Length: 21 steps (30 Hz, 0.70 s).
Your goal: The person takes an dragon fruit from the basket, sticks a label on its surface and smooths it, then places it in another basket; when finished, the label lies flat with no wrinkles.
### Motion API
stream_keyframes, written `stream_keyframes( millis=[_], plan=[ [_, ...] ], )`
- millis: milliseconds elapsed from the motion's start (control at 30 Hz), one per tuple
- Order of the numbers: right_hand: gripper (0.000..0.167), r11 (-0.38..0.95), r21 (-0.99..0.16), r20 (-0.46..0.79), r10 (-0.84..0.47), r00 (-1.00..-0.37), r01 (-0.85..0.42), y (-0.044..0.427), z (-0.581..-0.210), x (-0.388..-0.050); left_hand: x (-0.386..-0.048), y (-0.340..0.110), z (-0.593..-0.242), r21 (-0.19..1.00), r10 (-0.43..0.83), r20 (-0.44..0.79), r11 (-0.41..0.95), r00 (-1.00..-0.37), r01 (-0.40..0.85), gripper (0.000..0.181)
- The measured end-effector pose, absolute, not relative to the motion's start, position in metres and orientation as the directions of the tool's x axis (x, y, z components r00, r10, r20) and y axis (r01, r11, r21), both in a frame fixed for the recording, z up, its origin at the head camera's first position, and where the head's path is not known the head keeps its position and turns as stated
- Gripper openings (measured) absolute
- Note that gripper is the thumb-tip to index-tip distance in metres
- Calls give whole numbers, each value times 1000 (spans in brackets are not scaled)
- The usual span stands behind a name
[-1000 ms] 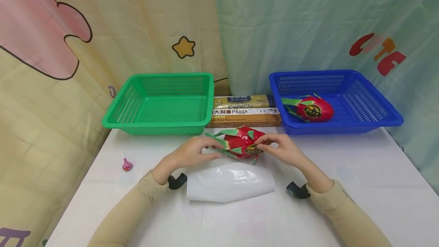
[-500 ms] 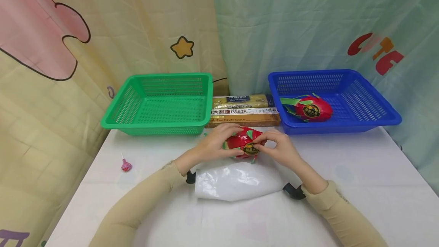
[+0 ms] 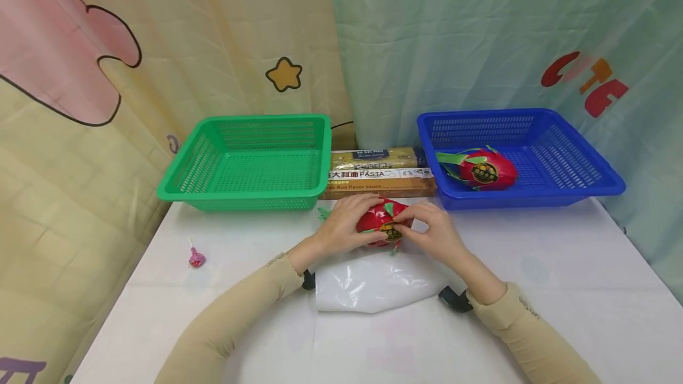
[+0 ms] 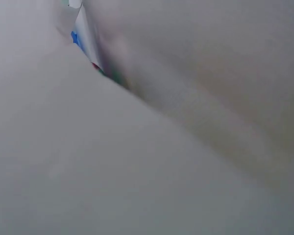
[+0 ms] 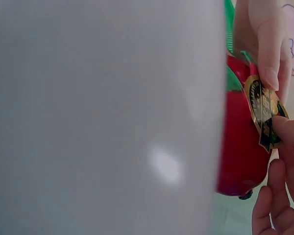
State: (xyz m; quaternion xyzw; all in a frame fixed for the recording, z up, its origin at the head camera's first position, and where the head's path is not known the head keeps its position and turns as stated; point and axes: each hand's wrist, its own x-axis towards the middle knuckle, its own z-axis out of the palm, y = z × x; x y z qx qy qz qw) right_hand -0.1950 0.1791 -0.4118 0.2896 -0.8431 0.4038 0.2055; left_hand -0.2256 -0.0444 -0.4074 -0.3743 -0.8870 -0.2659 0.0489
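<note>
A red dragon fruit (image 3: 372, 218) with green scales lies on the table in the head view. My left hand (image 3: 344, 229) grips its leafy end, the thumb reaching the oval black-and-gold sticker (image 3: 391, 232) on its side. With thumb and fingers my right hand (image 3: 434, 234) pinches that sticker's right edge. Closer in, the right wrist view has the sticker (image 5: 264, 110) between both hands, its edge standing off the fruit's skin (image 5: 242, 147). A glossy white sheet (image 3: 376, 289) lies between my wrists. It fills most of both wrist views, hiding my left hand in its own.
A green basket (image 3: 245, 196) stands at back left. The blue basket (image 3: 533, 197) at back right holds a second dragon fruit (image 3: 488, 169) with a sticker. Between them lie a pasta pack (image 3: 373, 159) and a brown sauce box (image 3: 379, 185). A lollipop (image 3: 197, 258) lies at left.
My left hand has moved right, from the leaf tips onto the fruit's body. The white sheet has shifted right with it. My right hand stays at the sticker.
</note>
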Motion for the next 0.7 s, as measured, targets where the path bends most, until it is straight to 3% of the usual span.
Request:
stream_keyframes(
  millis=[167,267,367,700],
  plan=[
    [47,528,-641,499,-265,-825,-558,181,-414,-199,-226,-44,-409,439,631,294,578,-718,688,65],
    [63,487,-745,346,-303,-888,-456,185,-420,-204,-226,-46,-411,456,628,301,567,-718,686,64],
    [72,434,-829,185,-382,-905,-353,187,-426,-207,-224,-48,-414,480,624,315,545,-715,688,64],
    [65,384,-874,143,-384,-912,-299,184,-423,-202,-217,-56,-413,603,585,339,466,-737,647,69]
  ],
)
